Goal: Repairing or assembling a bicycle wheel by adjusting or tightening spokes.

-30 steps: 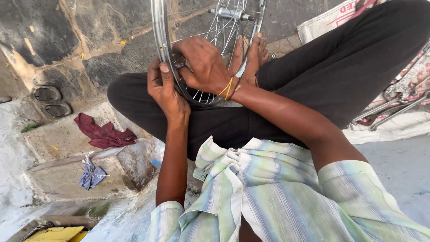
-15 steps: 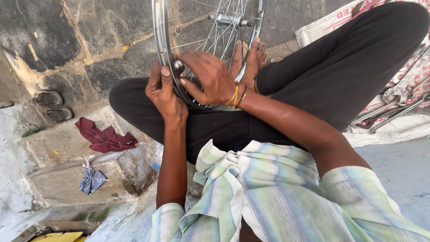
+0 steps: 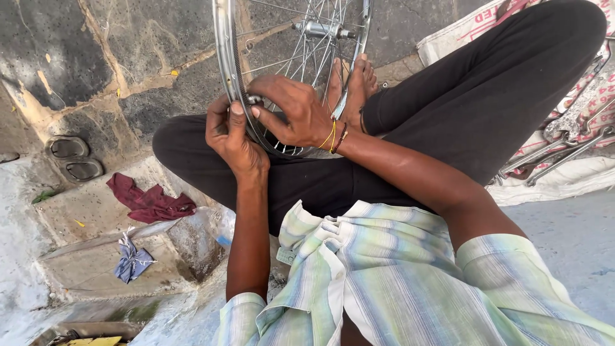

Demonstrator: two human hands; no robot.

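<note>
A person sits cross-legged on the ground with a bicycle wheel [image 3: 288, 70] standing upright between the knees. The wheel has a shiny metal rim and thin spokes, and its hub sits up high, far from the person.

The left hand [image 3: 232, 136] is wrapped around the left side of the rim, low down. Its fingers are curled shut on the rim, and the thumb points up along the metal edge.

The right hand [image 3: 291, 112] is just beside it, a little to the right. Its fingers are bent and close together, pressing on the rim and the spokes near the left thumb. The fingertips pinch something small at the rim, but it is too tiny to tell what it is. The two hands almost touch.

The person's bare feet [image 3: 351, 86] rest behind the wheel, on the far side, touching its lower part. Thin bands [image 3: 336, 136] go around the right wrist.

On the left, a dark red cloth [image 3: 148, 200] lies on a stone step, and a small blue rag [image 3: 132, 261] lies nearer. A pair of sandals [image 3: 73, 159] sits farther left. On the right, long metal wrenches [image 3: 564, 150] lie on a white sack [image 3: 557, 182].
</note>
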